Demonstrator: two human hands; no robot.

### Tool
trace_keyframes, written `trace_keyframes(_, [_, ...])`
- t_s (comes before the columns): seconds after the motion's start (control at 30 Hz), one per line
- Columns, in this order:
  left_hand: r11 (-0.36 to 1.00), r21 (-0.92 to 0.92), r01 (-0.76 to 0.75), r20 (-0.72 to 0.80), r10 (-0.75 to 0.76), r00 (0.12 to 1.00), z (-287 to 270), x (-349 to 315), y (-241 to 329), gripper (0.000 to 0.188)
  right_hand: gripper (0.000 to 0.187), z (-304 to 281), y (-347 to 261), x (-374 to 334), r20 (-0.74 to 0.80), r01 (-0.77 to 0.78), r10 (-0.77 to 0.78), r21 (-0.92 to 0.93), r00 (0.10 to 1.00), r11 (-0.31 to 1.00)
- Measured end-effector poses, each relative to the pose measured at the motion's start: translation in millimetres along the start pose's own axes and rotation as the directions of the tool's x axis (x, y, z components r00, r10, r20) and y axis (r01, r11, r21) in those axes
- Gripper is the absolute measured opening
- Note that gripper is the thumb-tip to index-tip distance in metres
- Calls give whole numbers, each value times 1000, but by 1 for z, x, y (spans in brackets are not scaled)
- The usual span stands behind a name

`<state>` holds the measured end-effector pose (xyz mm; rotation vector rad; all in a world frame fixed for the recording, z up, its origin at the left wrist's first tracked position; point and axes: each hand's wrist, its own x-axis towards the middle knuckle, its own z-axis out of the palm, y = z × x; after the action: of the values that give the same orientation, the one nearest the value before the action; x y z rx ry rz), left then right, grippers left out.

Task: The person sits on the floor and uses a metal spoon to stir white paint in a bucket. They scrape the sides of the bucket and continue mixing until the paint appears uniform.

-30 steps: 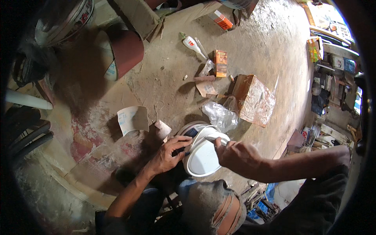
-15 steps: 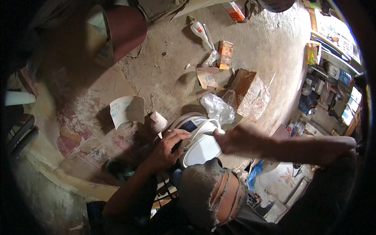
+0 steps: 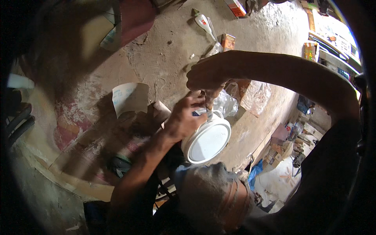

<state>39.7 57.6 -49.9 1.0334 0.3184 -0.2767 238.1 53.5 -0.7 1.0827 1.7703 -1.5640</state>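
Now the right hand (image 3: 208, 73) joins the left hand (image 3: 187, 118) at the bucket's (image 3: 208, 142) far side: two-handed work. Neither grip is discernible.

White tub (image 3: 209, 141) with dark-blue patch (image 3: 195, 114), cream paper (image 3: 133, 101) with pale-blue print (image 3: 120, 96), maroon sheet (image 3: 136, 21), orange-and-white box (image 3: 237, 10)

A bucket (image 3: 209, 141) sits just beyond the person's knee (image 3: 207, 196). At its far left side is the left hand (image 3: 189, 117), with the right hand (image 3: 207, 76) close beyond it. Left of the left hand, a sheet of paper (image 3: 131, 100) lies on the floor (image 3: 156, 55). A plastic bag (image 3: 227, 105) lies beyond the bucket, slightly right, with a box (image 3: 256, 98) right beside it. Farther off lie a carton (image 3: 228, 41) and, beyond it to the left, a bottle (image 3: 203, 22).
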Motion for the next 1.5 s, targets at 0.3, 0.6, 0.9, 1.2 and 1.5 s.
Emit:
trace_keyframes(0.3, [998, 43, -46, -46, 48, 998, 12, 15, -21, 43, 40, 9, 9, 9, -60, -17, 22, 82, 998, 996])
trace_keyframes(0.6, [858, 204, -471, 37, 474, 880, 15, 17, -73, 43, 57, 38, 31, 23, -55, 30, -24, 95, 998, 995])
trace_keyframes(0.9, [872, 277, -403, 181, 365, 913, 2, 12, 22, 25, 19, 27, -72, -60, -414, -363, 309, -57, 856, 930])
trace_keyframes(1.2, [867, 497, -36, 149, -45, 988, 2, -17, 39, 18, 32, 165, -152, -99, -550, -222, 696, 688, 461, 691])
trace_keyframes(1.5, [756, 646, -105, 55, 91, 994, 16, -19, 41, 15, 55, 163, -189, -99, -409, -346, 798, 744, 442, 572])
